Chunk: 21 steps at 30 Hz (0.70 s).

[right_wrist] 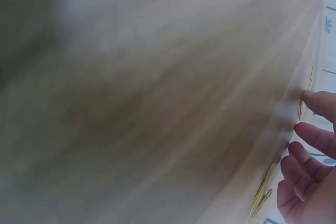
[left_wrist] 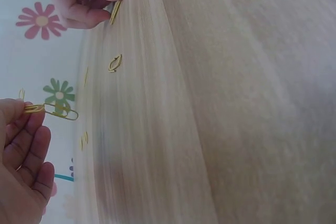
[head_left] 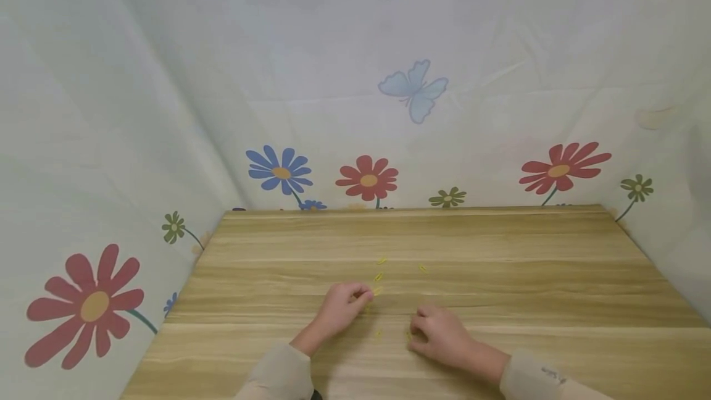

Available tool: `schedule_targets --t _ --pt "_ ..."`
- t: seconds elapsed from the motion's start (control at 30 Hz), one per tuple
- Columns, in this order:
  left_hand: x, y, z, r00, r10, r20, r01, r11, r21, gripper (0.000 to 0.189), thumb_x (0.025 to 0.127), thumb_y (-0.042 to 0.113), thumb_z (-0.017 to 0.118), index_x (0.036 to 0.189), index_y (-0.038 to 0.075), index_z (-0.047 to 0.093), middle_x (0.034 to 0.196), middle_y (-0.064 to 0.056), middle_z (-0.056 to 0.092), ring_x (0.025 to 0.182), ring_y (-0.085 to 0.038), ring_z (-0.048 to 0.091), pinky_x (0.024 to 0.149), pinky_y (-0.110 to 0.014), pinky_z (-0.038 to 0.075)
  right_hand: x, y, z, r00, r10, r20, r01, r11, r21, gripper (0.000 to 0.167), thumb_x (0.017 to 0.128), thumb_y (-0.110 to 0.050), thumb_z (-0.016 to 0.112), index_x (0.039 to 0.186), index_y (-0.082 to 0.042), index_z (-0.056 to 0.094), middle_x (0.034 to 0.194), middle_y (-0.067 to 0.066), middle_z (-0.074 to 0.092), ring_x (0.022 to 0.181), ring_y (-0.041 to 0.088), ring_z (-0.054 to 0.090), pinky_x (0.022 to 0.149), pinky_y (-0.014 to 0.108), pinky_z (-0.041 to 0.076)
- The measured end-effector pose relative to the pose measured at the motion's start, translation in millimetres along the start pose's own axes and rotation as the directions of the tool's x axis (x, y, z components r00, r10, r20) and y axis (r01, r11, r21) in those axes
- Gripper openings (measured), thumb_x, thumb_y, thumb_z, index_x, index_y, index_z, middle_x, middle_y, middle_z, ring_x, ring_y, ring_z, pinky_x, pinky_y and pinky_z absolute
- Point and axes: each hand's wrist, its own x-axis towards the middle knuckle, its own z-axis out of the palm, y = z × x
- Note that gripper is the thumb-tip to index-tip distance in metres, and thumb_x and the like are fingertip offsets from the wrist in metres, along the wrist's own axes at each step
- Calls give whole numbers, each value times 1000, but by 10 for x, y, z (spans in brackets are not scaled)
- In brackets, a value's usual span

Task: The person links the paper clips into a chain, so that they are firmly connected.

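My left hand (head_left: 340, 308) pinches yellow paper clips (left_wrist: 62, 113) between thumb and forefinger, raised off the wooden table. Linked together, they stick out past the fingertips in the left wrist view. To the right, my right hand (head_left: 442, 335) is low over the tabletop. Its thumb and a finger pinch another yellow paper clip (left_wrist: 115, 12) at the table surface; in the right wrist view the fingers (right_wrist: 317, 139) partly cover it. A loose paper clip (head_left: 379, 333) lies between the two hands.
Beyond the hands, more yellow paper clips (head_left: 379, 277) lie scattered, one paper clip (head_left: 423, 269) farther right. The wood-grain table (head_left: 266, 245) ends at a pale curtain (head_left: 311, 66) printed with flowers and a butterfly, behind and at both sides.
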Motion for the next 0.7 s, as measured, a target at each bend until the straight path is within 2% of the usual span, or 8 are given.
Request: schedule_targets --t 0.37,0.7 --pt "-12 6 14 1000 -15 4 15 1000 0 22 87 27 54 88 10 67 84 1 67 78 -9 59 67 -20 46 13 -54 13 1000 16 -15 -15 998 69 7 70 -14 70 76 -13 67 76 -7 52 69 5 49 58 18 41" --pt "-22 19 13 1000 -18 -2 18 1000 0 21 87 26 54 88 9 67 86 -1 68 79 -11 61 67 -21 47 28 -42 32 998 66 5 -66 986 155 6 70 -9 68 75 -13 67 72 -9 51 65 1 47 56 16 40"
